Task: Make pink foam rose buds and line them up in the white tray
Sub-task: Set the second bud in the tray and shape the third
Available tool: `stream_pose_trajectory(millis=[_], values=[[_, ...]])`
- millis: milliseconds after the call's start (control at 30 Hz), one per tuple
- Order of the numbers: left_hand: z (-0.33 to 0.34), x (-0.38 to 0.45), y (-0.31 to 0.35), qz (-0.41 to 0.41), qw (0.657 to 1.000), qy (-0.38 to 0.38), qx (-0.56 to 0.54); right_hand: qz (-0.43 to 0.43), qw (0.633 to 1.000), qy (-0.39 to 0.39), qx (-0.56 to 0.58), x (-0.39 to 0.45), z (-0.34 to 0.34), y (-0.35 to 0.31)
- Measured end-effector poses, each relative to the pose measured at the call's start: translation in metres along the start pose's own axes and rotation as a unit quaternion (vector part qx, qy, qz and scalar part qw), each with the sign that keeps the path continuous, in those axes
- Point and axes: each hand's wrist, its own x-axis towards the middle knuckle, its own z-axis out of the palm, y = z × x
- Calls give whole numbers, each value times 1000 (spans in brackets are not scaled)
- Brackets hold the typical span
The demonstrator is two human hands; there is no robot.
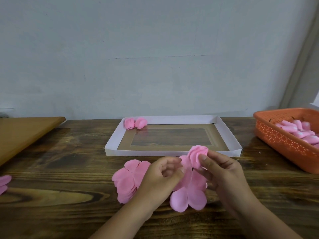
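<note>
A dark, strongly grained wooden table [69, 169] runs up to a plain pale grey wall [155, 49], with a lighter brown board [25, 133] lying at its far left corner. The white tray [229, 135] sits against the wall, its floor brown card with a clear window, and two finished rose buds [135, 123] lie side by side in its far left corner. At the right edge an orange perforated basket [279, 140] holds more pink foam pieces [300, 133]. A stack of flat pink petals [127, 180] lies near the tray's front wall, partly hidden behind the left hand [160, 176], whose fingers are curled at the pink foam flower [189, 187]. The right hand [222, 171] pinches that flower's rolled top between thumb and fingers. Another pink piece [4, 183] shows at the left edge.
</note>
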Motion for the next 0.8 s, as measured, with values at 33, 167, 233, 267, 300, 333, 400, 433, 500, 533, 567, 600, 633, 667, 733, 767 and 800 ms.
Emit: stream_pose_trajectory(millis=[33,167,233,267,300,333,400,433,500,533,567,600,633,667,733,767,800], values=[[0,0,-1,-5,1000,-8,2,6,1000,8,10,1,-1,0],[1,-1,0,-19,1000,-11,-8,0,998,9,62,4,-2,1],[0,0,2,-29,999,-20,-20,-5,998,1,67,4,-2,1],[0,0,2,-33,999,-31,-24,-8,998,0,65,4,-2,1],[0,-1,2,-37,998,-44,-29,-11,998,-2,62,3,-2,0],[-1,-1,2,-41,997,-53,-39,-15,998,-4,60,3,-2,0],[-2,0,3,-52,995,-49,-67,-15,999,-4,50,3,-1,0],[-3,0,3,-59,994,-37,-86,-13,999,-2,39,2,0,0],[-5,1,4,-66,989,-5,-130,-13,1000,-8,7,1,0,0],[-6,2,4,-66,987,11,-146,-17,1000,-19,-12,0,1,0],[-6,3,3,-65,985,27,-157,-23,999,-32,-32,-1,1,0],[-6,4,3,-63,984,42,-162,-29,997,-45,-47,-2,3,-1],[-6,4,2,-59,983,56,-163,-36,996,-56,-57,-4,5,-1],[-5,4,1,-55,983,66,-160,-42,995,-65,-62,-4,6,-1],[-3,4,1,-45,983,80,-160,-54,993,-81,-70,-6,9,0],[-2,3,1,-39,983,86,-159,-61,991,-86,-79,-6,10,1],[-1,2,2,-33,983,90,-157,-68,990,-90,-90,-6,11,1]])
